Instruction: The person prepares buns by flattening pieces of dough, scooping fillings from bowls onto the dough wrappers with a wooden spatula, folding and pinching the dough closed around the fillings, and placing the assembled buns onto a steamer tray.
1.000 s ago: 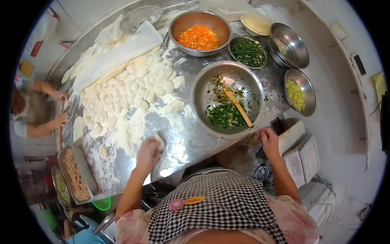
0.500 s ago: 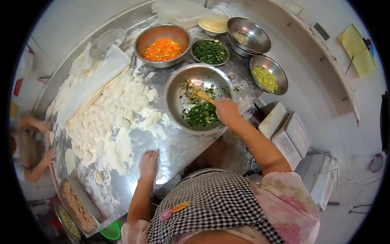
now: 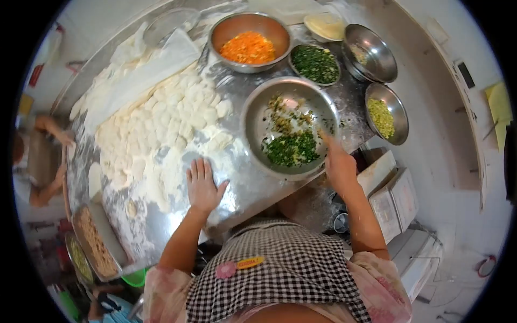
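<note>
My right hand is closed on a yellowish wooden spatula at the near right rim of a large steel bowl. Most of the spatula is hidden by the hand. Inside the bowl lie chopped greens, with a browner chopped mix behind them. My left hand rests open on the floury steel table, fingers stretched forward and thumb out to the side. Just beyond its fingertips are loose flour and many white dough pieces.
Behind the large bowl stand a bowl of orange filling, a bowl of dark greens, stacked steel bowls and a bowl of light green pieces. A tray of brown filling is at lower left. Another person's hands hold a rolling pin.
My left hand has moved forward onto the table and its fingers have spread. My right hand has drawn the spatula back to the bowl's right rim. The whole view has shifted.
</note>
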Demonstrator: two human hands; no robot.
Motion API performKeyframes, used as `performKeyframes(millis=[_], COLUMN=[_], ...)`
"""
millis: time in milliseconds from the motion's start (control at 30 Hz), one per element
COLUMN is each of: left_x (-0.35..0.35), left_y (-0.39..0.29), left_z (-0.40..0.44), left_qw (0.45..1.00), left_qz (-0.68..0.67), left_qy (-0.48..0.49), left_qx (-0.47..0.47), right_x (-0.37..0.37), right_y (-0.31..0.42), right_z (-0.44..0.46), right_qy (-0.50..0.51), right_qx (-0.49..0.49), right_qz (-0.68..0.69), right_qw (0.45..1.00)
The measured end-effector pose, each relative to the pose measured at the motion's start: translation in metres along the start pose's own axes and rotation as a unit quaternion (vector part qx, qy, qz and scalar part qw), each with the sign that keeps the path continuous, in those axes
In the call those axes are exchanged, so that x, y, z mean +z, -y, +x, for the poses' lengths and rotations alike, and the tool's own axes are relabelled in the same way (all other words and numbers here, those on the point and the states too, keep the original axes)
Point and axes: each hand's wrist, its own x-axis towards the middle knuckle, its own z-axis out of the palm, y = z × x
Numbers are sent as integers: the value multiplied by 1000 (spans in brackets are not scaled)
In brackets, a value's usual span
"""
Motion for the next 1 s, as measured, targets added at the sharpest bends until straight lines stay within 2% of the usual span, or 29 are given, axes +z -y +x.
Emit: performKeyframes(millis=[67, 133, 167, 233, 267, 300, 333, 367, 433, 533, 633, 733, 767, 833, 933, 1000], left_x=[-2, 0, 17, 32, 21, 16, 14, 15, 18, -6, 22, 27, 18, -8, 3, 0], left_y=[1, 4, 16, 35, 50, 56, 54, 48, 20, -8, 11, 46, 45, 38, 47, 39], left_z=[5, 12, 12, 22, 29, 26, 16, 2, -33, -55, -50, -38, -38, -39, -42, -45], left_qw=[999, 994, 997, 996, 977, 967, 974, 991, 998, 992, 1000, 961, 956, 938, 934, 930], left_qz=[28, 57, 45, -24, -166, -219, -196, -111, 40, 35, -6, -262, -259, -255, -245, -271], left_qy=[28, 82, 52, 70, 117, 112, 89, 56, 57, 117, 27, -38, -52, -82, -2, 3], left_qx=[-22, -54, -39, -50, -63, -70, -67, -51, -7, -29, 1, -78, -125, -221, -261, -250], right_x=[14, 8, 2, 7, 9, 5, 4, 8, 18, 38, 47, 72, 82, 97, 137, 159], right_y=[-15, -12, -8, -19, -11, -4, 1, 4, 6, 22, 37, 38, 42, 52, 54, 57], right_z=[8, 9, 10, 15, 11, 7, 5, 0, -8, -17, -30, -37, -42, -55, -67, -70], right_qy=[120, 54, 33, -11, 21, 51, 80, 85, 131, 186, 253, 306, 308, 355, 395, 401], right_qx=[1, -16, -19, -112, -95, -77, -58, -44, 0, 34, 30, -54, -62, -65, -59, -58], right_qz=[-90, -16, 37, 74, 130, 182, 230, 235, 309, 364, 364, 344, 319, 331, 346, 333], right_qw=[989, 998, 999, 991, 987, 979, 968, 967, 942, 912, 896, 886, 894, 872, 849, 852])
